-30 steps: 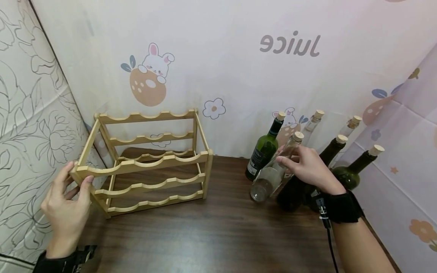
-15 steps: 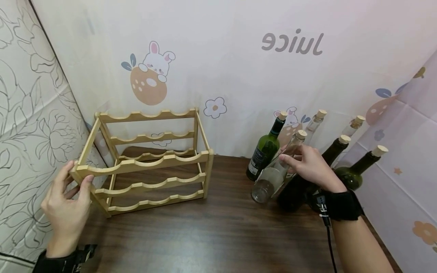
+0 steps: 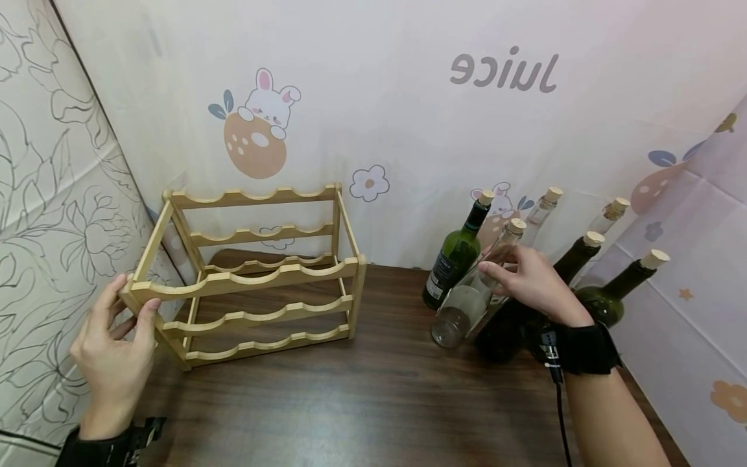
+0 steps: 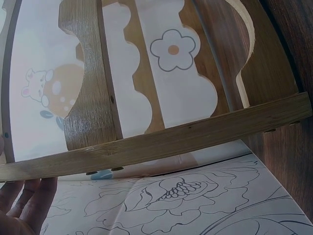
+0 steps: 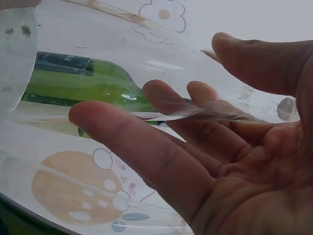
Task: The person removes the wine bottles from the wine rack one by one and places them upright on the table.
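Note:
My left hand (image 3: 113,350) grips the near left upper corner of a light wooden bottle rack (image 3: 356,298), its thumb at the front. In the left wrist view, the fingers (image 4: 36,203) lie against the rack's bar (image 4: 146,148). On the right, my right hand (image 3: 533,285) holds a clear, corked glass bottle (image 3: 463,308) near its neck, from its right side. The right wrist view shows thumb and fingers around this bottle (image 5: 112,36), with a green bottle (image 5: 88,81) visible through the glass. The rack's scalloped rails carry no bottles.
Close behind the held bottle stands a labelled green wine bottle (image 3: 458,253). More corked bottles, a dark one (image 3: 574,256), a round green one (image 3: 601,301) and clear ones (image 3: 543,209), crowd around the right hand. Cloth-covered walls (image 3: 373,117) border the wooden table (image 3: 350,402).
The head view has shifted slightly, so the bottles sit a little further right in it. Both hands keep their holds, on the rack and the clear bottle.

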`<state>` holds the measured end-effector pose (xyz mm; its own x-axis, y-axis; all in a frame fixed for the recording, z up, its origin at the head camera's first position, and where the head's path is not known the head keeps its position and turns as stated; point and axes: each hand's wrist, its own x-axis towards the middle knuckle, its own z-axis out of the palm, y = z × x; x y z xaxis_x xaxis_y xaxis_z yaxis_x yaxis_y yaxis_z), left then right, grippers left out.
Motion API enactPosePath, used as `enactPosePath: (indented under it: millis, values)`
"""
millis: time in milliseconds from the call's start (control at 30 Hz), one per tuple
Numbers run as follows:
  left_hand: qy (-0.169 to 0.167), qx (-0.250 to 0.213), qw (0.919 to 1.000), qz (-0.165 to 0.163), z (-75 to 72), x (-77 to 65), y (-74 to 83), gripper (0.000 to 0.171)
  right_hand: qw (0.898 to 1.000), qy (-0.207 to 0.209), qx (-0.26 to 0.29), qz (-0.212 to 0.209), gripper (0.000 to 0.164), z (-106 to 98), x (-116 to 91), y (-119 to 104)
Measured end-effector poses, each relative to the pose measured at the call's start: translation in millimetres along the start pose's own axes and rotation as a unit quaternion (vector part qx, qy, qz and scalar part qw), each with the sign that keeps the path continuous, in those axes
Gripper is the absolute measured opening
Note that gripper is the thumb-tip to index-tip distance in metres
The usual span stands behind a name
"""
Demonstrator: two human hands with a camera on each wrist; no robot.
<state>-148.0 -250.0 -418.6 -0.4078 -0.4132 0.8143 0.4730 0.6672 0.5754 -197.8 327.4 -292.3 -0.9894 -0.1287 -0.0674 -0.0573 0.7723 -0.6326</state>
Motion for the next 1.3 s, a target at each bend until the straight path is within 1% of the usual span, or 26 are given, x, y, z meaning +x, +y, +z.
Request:
enactPosePath:
  millis: [200,333,400,467,600,633,667,700,733,800,833,900,933,1000,1033,1067,1133,1167,1200,1233,1267,1300]
  values:
    - [0.0,0.0,1.0,0.002,-0.7,-0.2,-0.6,0.048,1.0,-0.003,-0.005,0.0,0.063,0.4,-1.2,-1.3]
    - [-0.003,0.005,1.0,0.003,-1.2,-1.5,-0.6,0.048,1.0,-0.004,0.004,-0.004,0.066,2.4,0.5,6.3]
    - [-0.001,0.005,1.0,0.003,-1.4,-1.9,-0.4,0.048,1.0,0.011,0.007,-0.01,0.065,5.7,5.2,18.4]
    - [0.003,0.004,1.0,0.002,-1.4,-1.7,-0.1,0.047,0.999,0.016,0.021,-0.017,0.063,8.4,10.7,31.0]
    - [0.007,-0.002,1.0,0.003,-0.6,-0.2,0.3,0.047,0.997,0.056,0.034,-0.028,0.058,17.9,26.5,63.1]
    - [0.007,-0.002,1.0,0.003,-0.2,0.1,0.4,0.047,0.996,0.072,0.038,-0.03,0.057,21.4,30.7,72.2]
    - [0.006,-0.001,1.0,0.004,0.2,0.3,0.4,0.047,0.995,0.095,0.031,-0.028,0.056,26.2,34.9,82.1]
    - [0.006,0.0,1.0,0.005,0.5,0.3,0.1,0.047,0.993,0.109,0.031,-0.026,0.056,29.7,37.8,90.9]
    - [0.006,0.0,1.0,0.005,0.7,0.3,-0.1,0.047,0.991,0.128,0.019,-0.025,0.059,34.5,38.9,97.3]
    - [0.006,0.002,1.0,0.004,0.6,0.3,-0.9,0.047,0.983,0.184,-0.016,-0.023,0.062,49.1,37.2,105.9]
    - [0.006,0.004,1.0,0.004,0.3,0.2,-1.4,0.047,0.98,0.196,-0.023,-0.019,0.065,53.9,29.6,98.1]
    - [0.006,0.003,1.0,0.002,-0.2,0.3,-2.6,0.047,0.973,0.224,-0.032,-0.032,0.068,64.4,6.7,69.6]
    - [0.005,0.004,1.0,0.001,-0.9,0.3,-3.7,0.047,0.966,0.252,-0.026,-0.057,0.067,75.3,10.1,86.3]
    - [0.002,0.002,1.0,0.001,-2.4,0.7,-5.2,0.048,0.957,0.278,-0.016,-0.082,0.063,87.0,-11.7,57.8]
    - [0.0,0.002,1.0,0.0,-3.0,1.1,-5.5,0.048,0.952,0.289,-0.013,-0.102,0.062,92.2,-20.9,46.6]
    - [-0.002,-0.001,1.0,-0.001,-3.8,1.3,-5.4,0.049,0.941,0.313,-0.021,-0.125,0.06,99.9,-25.5,43.0]
    - [-0.005,-0.003,1.0,0.0,-4.9,1.7,-3.0,0.049,0.92,0.349,-0.035,-0.174,0.061,113.8,-30.2,44.4]
    - [-0.001,-0.006,1.0,0.002,-5.1,1.8,-0.2,0.048,0.912,0.363,-0.054,-0.183,0.061,117.0,-47.2,14.0]
    - [0.007,-0.008,0.9999,0.004,-5.1,1.7,3.0,0.047,0.9,0.376,-0.057,-0.214,0.06,123.6,-49.3,14.2]
    - [0.018,-0.012,0.9998,0.007,-4.9,1.6,6.5,0.046,0.888,0.385,-0.059,-0.245,0.055,130.3,-51.3,15.9]
    - [0.034,-0.015,0.9993,0.009,-4.4,1.6,10.6,0.046,0.877,0.391,-0.06,-0.273,0.049,137.0,-53.7,17.1]
    - [0.054,-0.014,0.9983,0.014,-3.5,1.8,15.0,0.045,0.869,0.392,-0.058,-0.297,0.043,143.8,-56.3,18.5]
